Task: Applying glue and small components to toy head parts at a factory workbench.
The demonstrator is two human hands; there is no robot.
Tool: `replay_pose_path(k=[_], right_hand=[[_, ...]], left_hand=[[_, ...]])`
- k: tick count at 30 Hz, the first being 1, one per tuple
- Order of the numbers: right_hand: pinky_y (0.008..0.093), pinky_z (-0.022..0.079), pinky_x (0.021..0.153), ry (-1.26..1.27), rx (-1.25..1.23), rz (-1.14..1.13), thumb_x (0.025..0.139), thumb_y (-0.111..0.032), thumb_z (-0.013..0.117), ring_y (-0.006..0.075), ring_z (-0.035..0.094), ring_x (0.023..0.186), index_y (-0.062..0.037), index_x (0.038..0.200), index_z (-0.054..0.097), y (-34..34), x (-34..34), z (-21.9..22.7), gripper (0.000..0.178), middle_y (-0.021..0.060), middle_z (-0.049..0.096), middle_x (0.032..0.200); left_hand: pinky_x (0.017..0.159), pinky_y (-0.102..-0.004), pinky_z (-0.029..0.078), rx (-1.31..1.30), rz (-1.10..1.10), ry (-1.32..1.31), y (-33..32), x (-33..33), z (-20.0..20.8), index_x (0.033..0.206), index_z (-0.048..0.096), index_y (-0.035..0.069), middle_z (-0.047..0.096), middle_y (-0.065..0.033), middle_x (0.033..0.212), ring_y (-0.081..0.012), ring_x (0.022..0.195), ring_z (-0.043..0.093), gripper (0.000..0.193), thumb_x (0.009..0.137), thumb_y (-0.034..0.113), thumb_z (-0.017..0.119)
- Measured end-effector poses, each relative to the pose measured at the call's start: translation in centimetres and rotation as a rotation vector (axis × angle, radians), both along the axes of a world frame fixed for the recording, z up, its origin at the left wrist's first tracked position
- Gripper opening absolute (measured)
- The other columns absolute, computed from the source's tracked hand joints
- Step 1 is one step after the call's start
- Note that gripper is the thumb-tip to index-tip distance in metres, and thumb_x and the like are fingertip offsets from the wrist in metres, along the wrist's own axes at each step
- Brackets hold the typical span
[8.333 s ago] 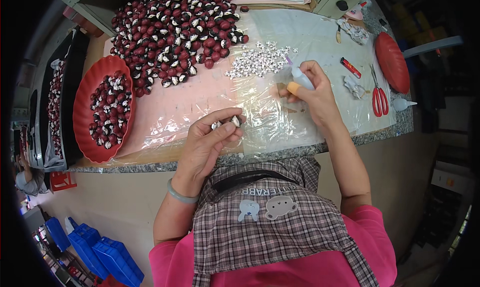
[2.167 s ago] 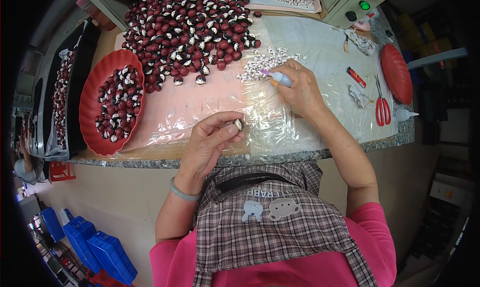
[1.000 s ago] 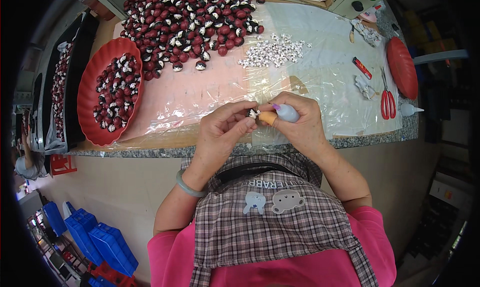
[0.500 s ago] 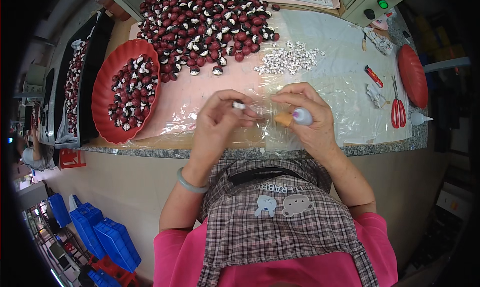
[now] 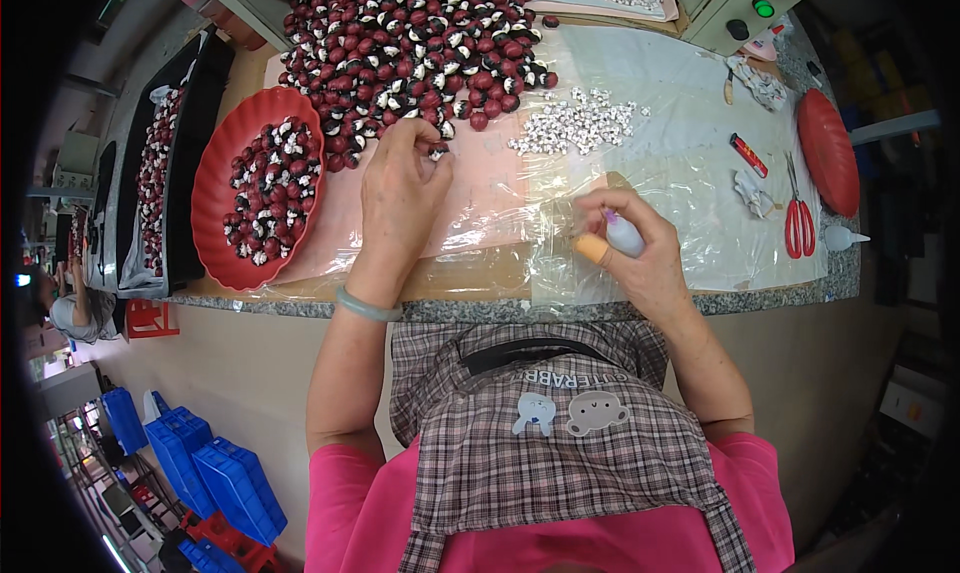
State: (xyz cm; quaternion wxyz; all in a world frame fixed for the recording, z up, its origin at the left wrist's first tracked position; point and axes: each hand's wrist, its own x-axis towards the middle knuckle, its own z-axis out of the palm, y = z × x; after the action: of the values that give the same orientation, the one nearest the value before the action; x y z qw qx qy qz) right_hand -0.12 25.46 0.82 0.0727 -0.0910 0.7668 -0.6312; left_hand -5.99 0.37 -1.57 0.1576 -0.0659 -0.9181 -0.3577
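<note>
My left hand, a bangle on its wrist, reaches to the near edge of a pile of dark red, black and white ladybird-like pieces. Its thumb and forefinger are closed on one small ladybird piece. Wrapped in my right hand is a small pale squeeze bottle with a purple tip; an orange cover sits on the thumb. Beyond the right hand, small white dotted pieces lie in a loose heap on the plastic-covered table.
At the left, a red scalloped bowl holds ladybird pieces with white bits, beside a black tray. On the right lie red-handled scissors, a red tube, another squeeze bottle and a red dish. A lit control box stands behind.
My left hand has moved from in front of me, forward and left to the pile's edge. My right hand has drawn slightly right, still holding the squeeze bottle, its tip now turned away.
</note>
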Motion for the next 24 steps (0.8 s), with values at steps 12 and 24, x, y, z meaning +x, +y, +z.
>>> replay_pose_path(k=[12, 24], right_hand=[[0.0225, 0.049, 0.054, -0.15, -0.333, 0.066, 0.088, -0.008, 0.063, 0.0112, 0.061, 0.072, -0.0016, 0.112, 0.048, 2.4, 0.2, 0.6, 0.029, 0.0092, 0.055, 0.102], [0.0188, 0.043, 0.049, 0.224, -0.102, -0.138, 0.088, -0.013, 0.064, 0.0101, 0.058, 0.06, 0.0019, 0.123, 0.048, 1.4, 1.7, 1.8, 0.041, 0.0145, 0.065, 0.095]], left_hand=[[0.07, -0.0201, 0.049, 1.488, -0.285, -0.803, 3.1, 6.2, 0.9, 0.118, 0.058, -0.003, 0.066, -0.0096, 0.091, -0.0103, 0.079, 0.061, 0.029, 0.09, 0.003, 0.059], [0.066, -0.0191, 0.048, 1.533, -0.378, -0.852, 3.8, 7.1, 0.1, 0.113, 0.06, -0.001, 0.064, -0.0052, 0.089, -0.0094, 0.079, 0.06, 0.025, 0.089, 0.006, 0.061]])
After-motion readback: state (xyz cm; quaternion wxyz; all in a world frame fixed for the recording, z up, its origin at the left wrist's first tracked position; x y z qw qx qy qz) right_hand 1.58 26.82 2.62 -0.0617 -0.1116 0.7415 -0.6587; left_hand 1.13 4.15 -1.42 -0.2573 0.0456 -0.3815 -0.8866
